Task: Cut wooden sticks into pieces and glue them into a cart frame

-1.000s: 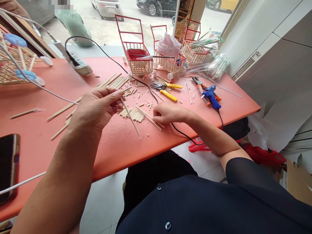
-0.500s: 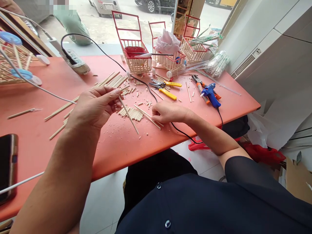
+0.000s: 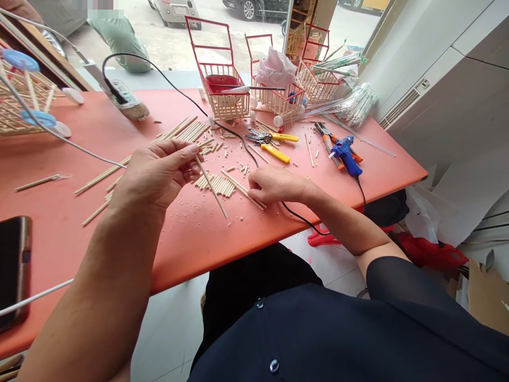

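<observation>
Pinched between the thumb and fingers of my left hand (image 3: 165,170) is a thin wooden stick (image 3: 212,188), slanting down to the right above the table. My right hand (image 3: 274,184) rests on the table with its fingers curled at the lower ends of a few wooden sticks (image 3: 240,185); its fingertips are partly hidden. Between the hands lies a row of short cut sticks (image 3: 222,185). Behind them are scattered short pieces (image 3: 212,147) and a bundle of longer sticks (image 3: 186,130). Yellow-handled wire strippers (image 3: 272,143) lie beyond my right hand.
Small stick-built carts (image 3: 226,106) with red handles line the back of the orange table (image 3: 191,254). A blue glue gun (image 3: 345,154) rests by orange-handled pliers (image 3: 324,138) at the right. A black cable (image 3: 248,148) crosses the middle; a phone (image 3: 14,270) lies left. A person sits outside.
The sticks at my right hand have come slightly closer together. My left hand keeps the same stick almost still. The whole view has shifted a little.
</observation>
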### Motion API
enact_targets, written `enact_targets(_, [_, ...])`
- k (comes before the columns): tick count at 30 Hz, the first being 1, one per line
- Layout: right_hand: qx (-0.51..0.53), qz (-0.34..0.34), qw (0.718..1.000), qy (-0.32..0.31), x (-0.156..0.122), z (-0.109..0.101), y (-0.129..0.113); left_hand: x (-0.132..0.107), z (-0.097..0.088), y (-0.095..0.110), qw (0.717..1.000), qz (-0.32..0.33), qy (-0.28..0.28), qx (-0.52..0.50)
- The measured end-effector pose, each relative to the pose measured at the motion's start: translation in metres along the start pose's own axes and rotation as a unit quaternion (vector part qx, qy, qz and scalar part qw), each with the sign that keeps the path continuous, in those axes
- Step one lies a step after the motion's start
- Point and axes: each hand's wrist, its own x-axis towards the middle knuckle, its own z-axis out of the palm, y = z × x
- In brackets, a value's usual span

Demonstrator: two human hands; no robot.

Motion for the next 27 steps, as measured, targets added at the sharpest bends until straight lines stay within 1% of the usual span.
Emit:
enact_targets(9, [0.021,-0.009,1.000,0.007,0.001,0.002,0.002,-0.001,0.000,-0.002,1.000,0.009,-0.002,0.015])
enact_targets(19, [0.037,-0.016,0.999,0.010,0.001,0.005,0.006,0.003,-0.005,-0.005,0.999,0.024,-0.018,0.013])
enact_targets(22, [0.047,-0.017,0.998,0.035,-0.004,0.001,0.011,0.002,-0.004,-0.004,1.000,0.018,-0.010,0.009])
enact_targets(24, [0.039,0.003,0.996,0.075,-0.012,-0.006,0.018,0.001,-0.004,-0.004,1.000,0.018,-0.009,0.008])
enact_targets(25, [0.030,0.025,0.995,0.089,-0.017,-0.009,0.023,0.001,-0.004,-0.003,1.000,0.018,-0.010,0.009])
enact_targets(27, [0.013,0.092,0.988,0.121,-0.028,-0.016,0.034,0.001,-0.005,-0.003,1.000,0.017,-0.014,0.011])
